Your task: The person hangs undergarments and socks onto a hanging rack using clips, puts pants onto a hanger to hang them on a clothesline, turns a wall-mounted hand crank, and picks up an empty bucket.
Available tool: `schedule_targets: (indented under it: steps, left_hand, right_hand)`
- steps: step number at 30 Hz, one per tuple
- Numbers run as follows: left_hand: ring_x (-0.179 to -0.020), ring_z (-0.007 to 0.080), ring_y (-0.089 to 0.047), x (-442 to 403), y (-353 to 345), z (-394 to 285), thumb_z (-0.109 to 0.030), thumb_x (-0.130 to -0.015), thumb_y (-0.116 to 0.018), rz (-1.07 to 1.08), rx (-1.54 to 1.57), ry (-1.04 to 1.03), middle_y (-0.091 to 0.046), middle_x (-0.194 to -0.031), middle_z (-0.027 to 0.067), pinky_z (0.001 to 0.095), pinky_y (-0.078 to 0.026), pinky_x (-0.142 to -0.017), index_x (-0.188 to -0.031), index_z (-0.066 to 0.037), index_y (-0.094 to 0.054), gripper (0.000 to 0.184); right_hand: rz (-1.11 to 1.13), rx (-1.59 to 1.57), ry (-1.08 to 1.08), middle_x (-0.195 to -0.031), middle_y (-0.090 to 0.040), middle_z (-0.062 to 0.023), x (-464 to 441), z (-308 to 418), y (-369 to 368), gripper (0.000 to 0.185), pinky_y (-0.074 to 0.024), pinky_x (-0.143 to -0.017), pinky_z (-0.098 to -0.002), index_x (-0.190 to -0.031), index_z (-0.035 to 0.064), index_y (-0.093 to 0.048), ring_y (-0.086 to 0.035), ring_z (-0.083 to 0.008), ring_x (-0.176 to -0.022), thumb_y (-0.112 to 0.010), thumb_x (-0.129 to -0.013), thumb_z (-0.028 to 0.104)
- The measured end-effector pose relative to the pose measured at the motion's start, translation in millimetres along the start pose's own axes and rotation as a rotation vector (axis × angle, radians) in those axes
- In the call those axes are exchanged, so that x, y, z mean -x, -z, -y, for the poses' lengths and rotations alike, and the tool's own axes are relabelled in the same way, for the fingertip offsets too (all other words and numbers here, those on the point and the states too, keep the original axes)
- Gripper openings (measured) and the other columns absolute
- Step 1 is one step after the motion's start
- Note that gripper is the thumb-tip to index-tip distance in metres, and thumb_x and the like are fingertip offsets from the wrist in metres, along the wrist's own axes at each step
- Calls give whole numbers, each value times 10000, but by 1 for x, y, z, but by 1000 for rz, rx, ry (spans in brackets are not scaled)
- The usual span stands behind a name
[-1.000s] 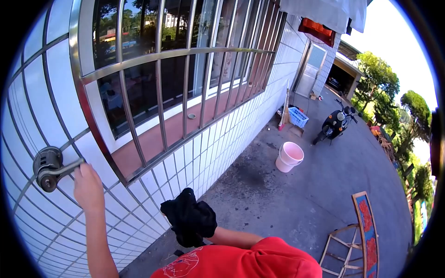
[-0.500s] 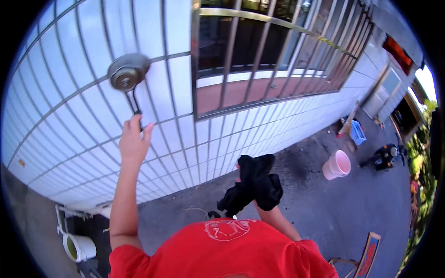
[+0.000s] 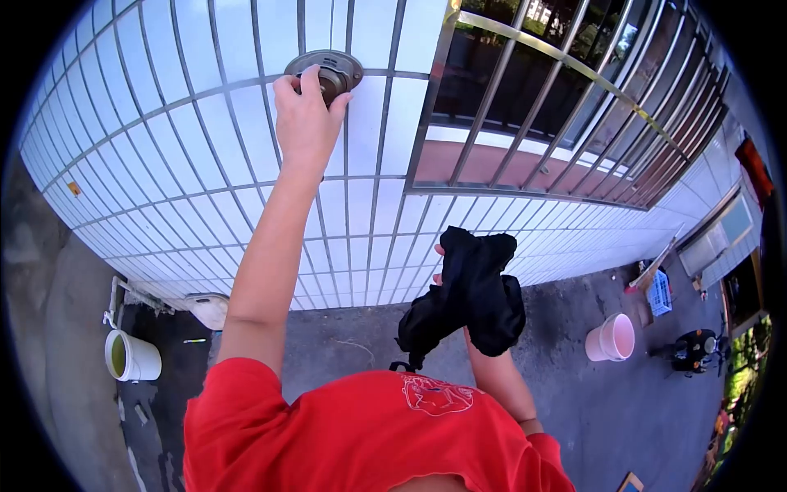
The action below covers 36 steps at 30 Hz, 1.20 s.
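Observation:
My left hand [image 3: 307, 119] reaches up to a round, bronze-coloured wall fixture [image 3: 348, 66] and closes its fingers around the raised knob in the middle. The fixture's flat disc base sits against the tiles, and the hand partly covers the knob. In front of my chest, a bunched black cloth [image 3: 471, 295], perhaps a garment, hangs in folds from my right hand [image 3: 439, 266]. Only some fingertips show at the cloth's left edge; the palm is hidden behind the fabric. A thin black strap dangles from its lower end.
The white tiled wall [image 3: 205, 148] stands close ahead, with a barred window [image 3: 541, 107] to the right. On the ground are a white bucket [image 3: 146, 361] at left, and a pink bucket [image 3: 602, 343], blue crate [image 3: 658, 293] and dark motorbike [image 3: 693, 351] at right.
My left hand has moved up from the dark handle below the fixture to its central knob. The black cloth stays in my right hand, slightly higher. The view has shifted.

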State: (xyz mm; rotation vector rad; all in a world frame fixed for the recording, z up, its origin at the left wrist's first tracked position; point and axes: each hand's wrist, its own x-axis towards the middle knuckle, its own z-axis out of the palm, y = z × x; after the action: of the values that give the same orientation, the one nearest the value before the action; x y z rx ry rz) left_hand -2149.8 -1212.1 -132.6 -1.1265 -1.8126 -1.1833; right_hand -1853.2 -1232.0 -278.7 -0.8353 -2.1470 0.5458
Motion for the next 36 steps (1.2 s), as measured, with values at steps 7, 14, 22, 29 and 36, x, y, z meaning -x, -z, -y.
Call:
schedule_targets:
  steps: [7,14,22,29,36]
  left_hand:
    - [-1009,327,-518,0,0,-11,-335,-703,-790,38,-22,97,-435,-1128,166,385,-505,-802,-1226,-83,-482,657]
    - [-1028,336,-484,-3,-13,-1,-258,-657,-823,-13,-18,22,-440,-1129,156,402,-476,-840,-1188,-104,-523,630]
    - [-1025,330,-472,-4,-21,9,-181,-670,-794,-119,102,-50,-398,-1147,165,390,-454,-890,-1166,-92,-521,574]
    - [-1007,301,-490,-6,-21,2,-183,-685,-770,-70,193,96,-382,-1137,170,339,-475,-879,-1163,-47,-484,574]
    - [-992,325,-450,-1,-19,5,-143,-648,-789,-110,182,4,-402,-1095,187,390,-439,-875,-1170,-68,-501,601]
  right_hand:
    - [25,-119,31,-1139,-565,-71,-6,17,2,554,-418,-903,-307,-1210,40,-512,-520,-185,-1062,-655,-683,-56]
    - [50,-905,-381,-1218,-544,-85,-1,29,9,530,-447,-874,-311,-1242,55,-497,-528,-190,-1076,-681,-746,32]
    - [-1,-1082,-534,-1071,-612,-36,7,24,7,333,-458,-609,-266,-1190,81,-524,-565,-111,-691,-542,-928,287]
    - [167,-691,-354,-1116,-553,-66,23,-4,12,544,-479,-716,-261,-1246,36,-469,-563,-153,-956,-638,-736,-49]
    - [2,-1016,-438,-1154,-518,-68,24,-22,4,589,-470,-774,-264,-1242,23,-470,-519,-186,-1099,-638,-690,-95]
